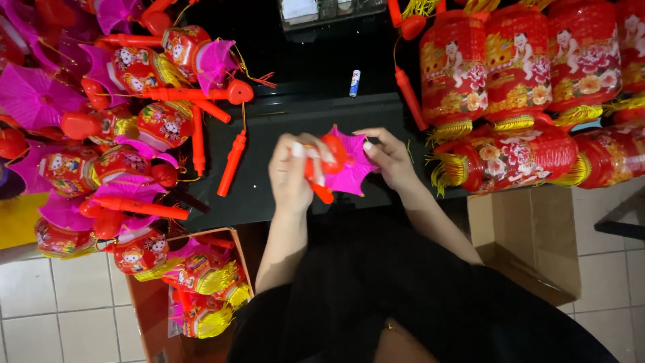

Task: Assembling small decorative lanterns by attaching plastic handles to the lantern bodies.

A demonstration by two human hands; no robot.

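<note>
Above the near edge of a dark counter [295, 181], left hand [290, 176] fingers clasp a red plastic handle [321, 191] while the right hand [390, 158] pinches its magenta paper canopy [355, 168], seemingly light, flimsy and crease-prone, best held by the stiff handle.

A magenta paper fan [352, 168] with a red plastic handle [322, 191] is showing against the black desk [282, 154]; red lanterns [510, 60], printed with gold flowers and yellow fringe, are glowing alongside.
</note>
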